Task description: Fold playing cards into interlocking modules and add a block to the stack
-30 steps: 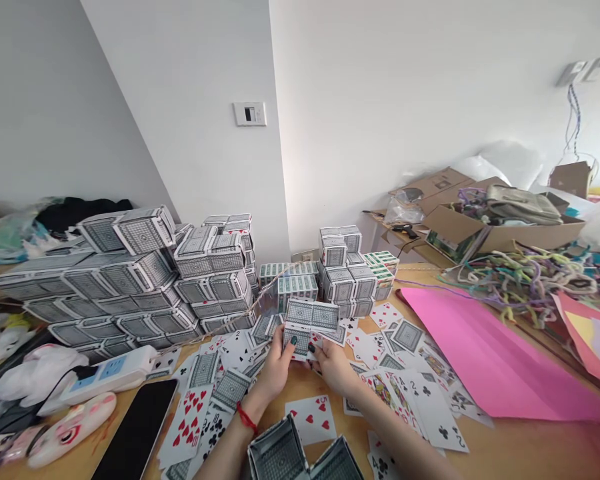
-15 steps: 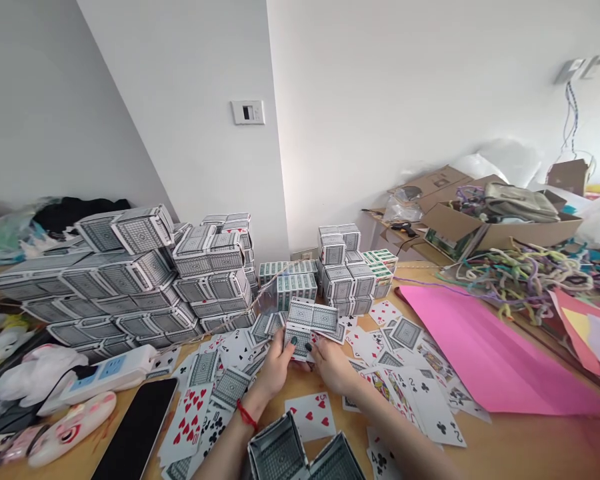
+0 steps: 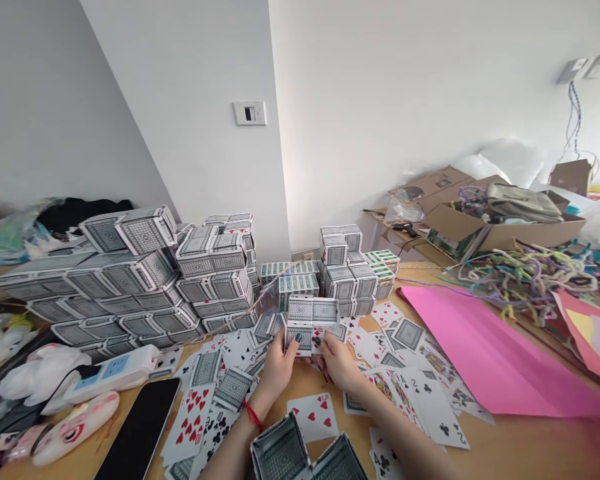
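Between my two hands is a block of folded playing cards [image 3: 312,312], mostly grey patterned backs, with a red-marked card face showing at its lower right. My left hand [image 3: 278,365] grips its left lower edge, thumb on top. On the right lower edge, my right hand [image 3: 339,363] pinches it with the thumb on the front; its other fingers are partly hidden underneath. Loose playing cards [image 3: 433,407] are spread on both sides of my hands. Below my wrists, a five of hearts [image 3: 311,417] lies face up beside open card boxes [image 3: 283,448].
Stacked card blocks [image 3: 130,277] rise on the left, with a smaller stack [image 3: 347,273] behind my right hand. Green-and-white card packs [image 3: 299,285] stand between them. A phone [image 3: 137,427], power strip [image 3: 113,375], pink paper [image 3: 485,360] and tangled yarn [image 3: 520,273] also occupy the table.
The card block has turned from a tilt to nearly level and square to me. My right hand has shifted slightly right and up along its lower edge, and a red-marked face now shows there.
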A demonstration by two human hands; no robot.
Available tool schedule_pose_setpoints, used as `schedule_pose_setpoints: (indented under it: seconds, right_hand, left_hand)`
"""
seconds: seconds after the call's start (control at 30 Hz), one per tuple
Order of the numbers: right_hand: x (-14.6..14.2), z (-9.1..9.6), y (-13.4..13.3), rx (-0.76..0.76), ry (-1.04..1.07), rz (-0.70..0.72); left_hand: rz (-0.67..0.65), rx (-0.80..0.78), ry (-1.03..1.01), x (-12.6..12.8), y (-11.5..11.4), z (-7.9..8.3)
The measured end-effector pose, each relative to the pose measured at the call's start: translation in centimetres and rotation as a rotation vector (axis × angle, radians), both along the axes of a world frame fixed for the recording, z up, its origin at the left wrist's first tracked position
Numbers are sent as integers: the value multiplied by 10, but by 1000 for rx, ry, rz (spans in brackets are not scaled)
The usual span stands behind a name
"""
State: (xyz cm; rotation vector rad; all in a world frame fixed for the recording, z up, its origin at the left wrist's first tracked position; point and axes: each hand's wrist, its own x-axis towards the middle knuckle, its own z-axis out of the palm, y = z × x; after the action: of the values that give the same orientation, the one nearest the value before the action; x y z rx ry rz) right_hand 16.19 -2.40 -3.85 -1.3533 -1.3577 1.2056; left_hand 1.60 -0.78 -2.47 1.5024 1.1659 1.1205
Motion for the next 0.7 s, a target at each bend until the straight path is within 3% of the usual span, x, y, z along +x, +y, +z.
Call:
schedule_pose_setpoints:
  seconds: [0.17,0.33,0.53,0.7]
  right_hand:
    - [0,-2,1,72,22,-13]
    - [-1,-11,4,39,57,-36]
    - [0,-17,4,63,-16,-71]
    - [2,-15,2,112,-152,-100]
  left_hand:
    - [-88,-92,-101,2,-1,-3]
    - [-173,-155,-120,4,-5,2]
    - [-96,27,27,-1,-4,6]
    - [-111,-13,21,-3,-4,5]
